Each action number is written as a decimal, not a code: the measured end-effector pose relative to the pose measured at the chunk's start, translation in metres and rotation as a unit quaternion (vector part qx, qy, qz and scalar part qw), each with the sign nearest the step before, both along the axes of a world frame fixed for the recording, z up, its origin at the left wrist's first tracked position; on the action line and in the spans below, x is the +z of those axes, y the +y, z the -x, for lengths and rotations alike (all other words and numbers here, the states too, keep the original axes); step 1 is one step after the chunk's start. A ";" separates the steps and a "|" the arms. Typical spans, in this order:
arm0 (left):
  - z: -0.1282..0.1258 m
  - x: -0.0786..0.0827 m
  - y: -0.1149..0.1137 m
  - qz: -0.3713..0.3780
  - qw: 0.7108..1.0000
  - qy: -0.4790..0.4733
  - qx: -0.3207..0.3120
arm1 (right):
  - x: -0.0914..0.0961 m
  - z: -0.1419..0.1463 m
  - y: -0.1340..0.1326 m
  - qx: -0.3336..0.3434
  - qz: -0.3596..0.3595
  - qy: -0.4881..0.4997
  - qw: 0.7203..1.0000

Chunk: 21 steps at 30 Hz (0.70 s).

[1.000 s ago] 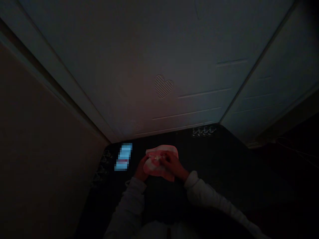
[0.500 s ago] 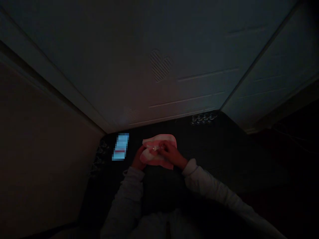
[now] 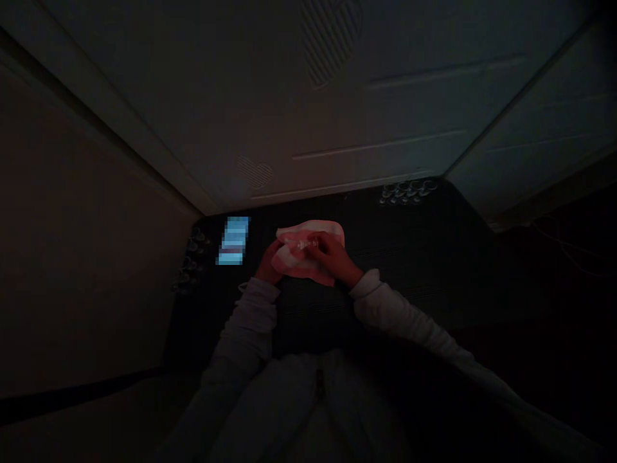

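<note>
A pink and white cloth is spread between my hands above the dark tabletop. My left hand is wrapped round the cloth's left side from beneath, its fingers mostly hidden by the fabric. A small clear glass lies against the cloth's middle. My right hand pinches the right end of this glass with bent fingers, over the cloth. Dim light blurs the glass's exact shape.
Small clear glasses stand in rows at the table's back right, and several more line the left edge. A bright, pixelated phone-like rectangle lies left of the cloth. Behind the dark table rises a pale panel with embossed hearts.
My view has tilted down, so table, hands and cloth appear higher in the picture. Both hands keep their hold, with the right fingers shifted slightly on the glass.
</note>
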<state>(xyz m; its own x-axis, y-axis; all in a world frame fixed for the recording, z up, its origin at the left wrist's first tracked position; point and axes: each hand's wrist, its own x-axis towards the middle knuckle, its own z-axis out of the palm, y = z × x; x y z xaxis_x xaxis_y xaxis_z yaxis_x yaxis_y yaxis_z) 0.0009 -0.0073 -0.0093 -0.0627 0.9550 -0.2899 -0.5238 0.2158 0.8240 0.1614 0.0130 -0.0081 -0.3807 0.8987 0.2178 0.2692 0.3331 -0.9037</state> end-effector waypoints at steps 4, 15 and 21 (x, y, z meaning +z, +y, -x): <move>-0.001 0.005 0.000 0.010 1.000 0.013 -0.007 | 0.002 0.000 -0.002 0.000 0.011 0.016 1.000; -0.003 0.005 0.000 -0.011 0.999 0.028 -0.036 | 0.003 0.002 -0.003 0.003 0.023 0.061 0.998; 0.001 -0.001 -0.001 -0.028 0.999 0.032 -0.033 | 0.000 0.000 -0.002 -0.015 0.013 0.077 0.997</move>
